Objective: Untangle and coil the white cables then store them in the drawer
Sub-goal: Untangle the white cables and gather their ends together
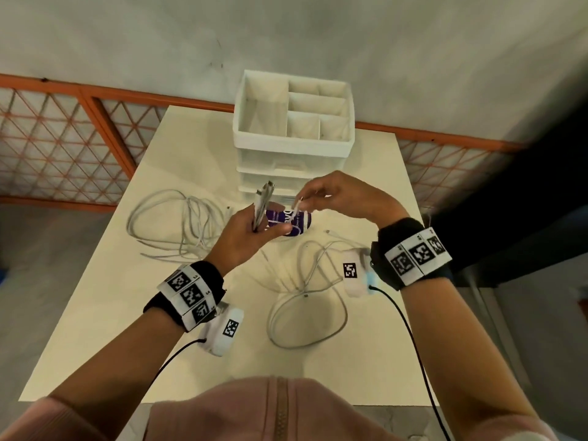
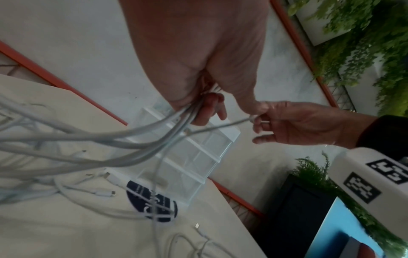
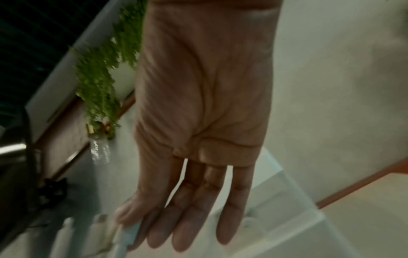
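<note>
The left hand [image 1: 251,233] is raised above the middle of the desk [image 1: 95,313], fingers curled round a bundle of white cables [image 2: 181,113] whose connector ends [image 1: 265,190] stand up out of the fist, apparently gathered there so the plugs stay sorted while the slack hangs down. The right hand [image 1: 337,198] is level with it at three o'clock, thumb and forefinger pinching a single thin cable end [image 2: 253,118], the other fingers relaxed and extended; this looks like one strand being drawn clear of the bundle. Loose cable lies on the desk in two heaps: one tangle [image 1: 178,224] at nine o'clock of the hands, another loop [image 1: 305,310] at five o'clock, nearer the person. A dark purple round item [image 1: 289,222] sits below the hands with cable crossing it. The white drawer unit [image 1: 292,135] stands at twelve o'clock, its drawers shut and its compartmented top tray holding nothing visible. Judgement: untangling is under way; no coil is formed and nothing is stored.
</note>
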The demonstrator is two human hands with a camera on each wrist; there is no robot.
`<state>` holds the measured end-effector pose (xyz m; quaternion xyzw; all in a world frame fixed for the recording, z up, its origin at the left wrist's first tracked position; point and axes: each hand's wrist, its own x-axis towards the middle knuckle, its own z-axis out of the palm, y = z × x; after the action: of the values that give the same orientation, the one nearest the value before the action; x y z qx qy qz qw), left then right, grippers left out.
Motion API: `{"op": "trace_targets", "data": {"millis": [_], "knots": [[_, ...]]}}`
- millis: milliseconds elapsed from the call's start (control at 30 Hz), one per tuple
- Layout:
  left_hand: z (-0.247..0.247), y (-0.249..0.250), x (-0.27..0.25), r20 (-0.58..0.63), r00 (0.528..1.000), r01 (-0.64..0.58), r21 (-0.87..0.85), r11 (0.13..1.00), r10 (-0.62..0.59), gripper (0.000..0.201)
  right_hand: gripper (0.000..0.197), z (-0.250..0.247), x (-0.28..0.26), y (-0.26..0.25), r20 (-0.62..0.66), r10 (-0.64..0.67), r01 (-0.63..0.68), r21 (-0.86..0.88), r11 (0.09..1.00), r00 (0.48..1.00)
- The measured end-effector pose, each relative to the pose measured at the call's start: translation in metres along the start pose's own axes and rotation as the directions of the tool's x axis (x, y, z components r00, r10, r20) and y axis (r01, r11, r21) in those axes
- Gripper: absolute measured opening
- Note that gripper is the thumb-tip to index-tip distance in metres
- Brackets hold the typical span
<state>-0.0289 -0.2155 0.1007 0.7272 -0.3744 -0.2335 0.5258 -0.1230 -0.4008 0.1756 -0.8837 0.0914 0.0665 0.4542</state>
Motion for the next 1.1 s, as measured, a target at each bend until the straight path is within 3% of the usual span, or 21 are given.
{"op": "trace_targets", "data": {"millis": [100,200,233,300,367,433,500,567,633,700,767,833,900,967,1033,1100], "knots": [[0.003,0.01,0.0,-0.002,1.0,-0.01,0.008,1.0,0.01,0.027,0.015,0.014,0.009,-0.015,-0.107,-0.072,0.084,0.116,0.99,0.992],[-0.003,0.012,-0.001,-0.053,0.998,0.029,-0.057,0.998,-0.032,0.042,0.03,0.035,0.019,-0.008,-0.262,0.048,0.007,0.208,0.978,0.964],[-0.006,0.012,-0.002,-0.076,0.996,0.027,-0.106,0.994,-0.036,0.044,0.042,0.044,0.021,-0.003,-0.226,0.11,-0.055,0.237,0.97,0.968],[-0.012,0.017,-0.003,-0.144,0.99,-0.021,-0.143,0.99,0.0,0.044,0.063,0.067,0.022,0.006,-0.02,0.2,-0.19,0.222,0.956,0.98],[-0.018,0.022,-0.001,-0.209,0.977,-0.075,-0.142,0.987,0.044,0.037,0.071,0.087,0.017,0.016,0.21,0.257,-0.289,0.141,0.947,0.943],[-0.025,0.023,0.001,-0.264,0.964,-0.085,-0.206,0.975,0.028,0.033,0.066,0.098,0.008,0.033,0.346,0.294,-0.316,0.007,0.949,0.891],[-0.036,0.021,0.0,-0.309,0.951,-0.096,-0.303,0.948,-0.002,0.035,0.048,0.098,-0.003,0.054,0.385,0.303,-0.307,-0.052,0.95,0.872],[-0.045,0.016,-0.001,-0.369,0.929,-0.098,-0.325,0.941,-0.031,0.04,0.032,0.086,-0.015,0.073,0.31,0.288,-0.31,0.022,0.95,0.906],[-0.051,0.006,-0.004,-0.439,0.897,-0.07,-0.247,0.967,-0.047,0.045,0.023,0.065,-0.027,0.087,0.137,0.273,-0.291,0.129,0.948,0.952],[-0.053,0.0,-0.008,-0.476,0.879,-0.051,-0.126,0.991,-0.015,0.048,0.018,0.043,-0.036,0.097,-0.046,0.279,-0.265,0.198,0.944,0.959],[-0.048,0.002,-0.013,-0.459,0.888,-0.037,-0.019,0.999,0.024,0.048,0.015,0.024,-0.041,0.098,-0.178,0.271,-0.217,0.276,0.936,0.946],[-0.037,0.003,-0.014,-0.363,0.93,-0.024,0.112,0.993,0.063,0.04,0.016,0.014,-0.039,0.087,-0.224,0.227,-0.161,0.276,0.947,0.948],[-0.023,0.004,-0.012,-0.173,0.984,-0.02,0.113,0.993,0.039,0.026,0.018,0.013,-0.033,0.061,-0.19,0.151,-0.109,0.215,0.971,0.97],[-0.01,0.007,-0.009,-0.028,1.0,-0.009,0.085,0.996,0.011,0.041,0.02,0.019,-0.024,0.029,-0.11,0.052,-0.037,0.137,0.99,0.993],[0.002,0.012,-0.008,0.017,1.0,-0.016,0.102,0.995,0.015,0.032,0.019,0.023,-0.015,0.006,-0.051,-0.023,0.027,0.083,0.996,0.998],[0.006,0.018,-0.008,-0.052,0.998,-0.023,0.142,0.99,0.031,0.028,0.018,0.022,-0.01,0.0,-0.04,-0.022,0.027,0.11,0.994,0.999]]}}
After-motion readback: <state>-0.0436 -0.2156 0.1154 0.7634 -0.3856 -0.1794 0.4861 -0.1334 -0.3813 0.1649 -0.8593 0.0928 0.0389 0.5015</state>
